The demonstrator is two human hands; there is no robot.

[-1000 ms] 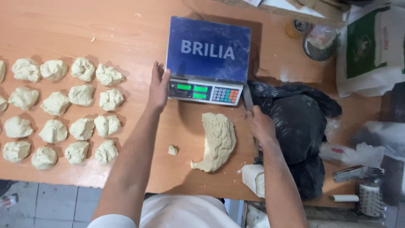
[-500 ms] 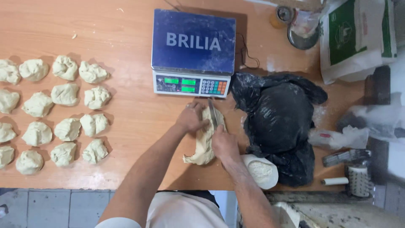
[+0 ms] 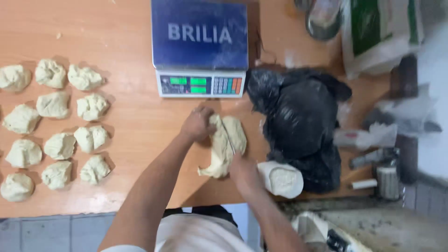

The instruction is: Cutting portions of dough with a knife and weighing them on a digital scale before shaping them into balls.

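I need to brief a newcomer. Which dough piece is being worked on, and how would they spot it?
Find the blue scale on the wooden table. Just below it lies the long dough slab, held by both hands beside a black bag. Unlike the small lumps at left, it is big and elongated.

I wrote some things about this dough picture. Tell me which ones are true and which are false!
1. Both hands are on the long piece of dough. True: the left hand presses its upper end and the right hand is at its lower part.
2. The scale has a dough ball on it. False: its blue top is bare.
3. The small dough portions lie left of the scale. True.
4. The black plastic bag is left of the long dough. False: it lies to its right.
5. The table is wooden. True.
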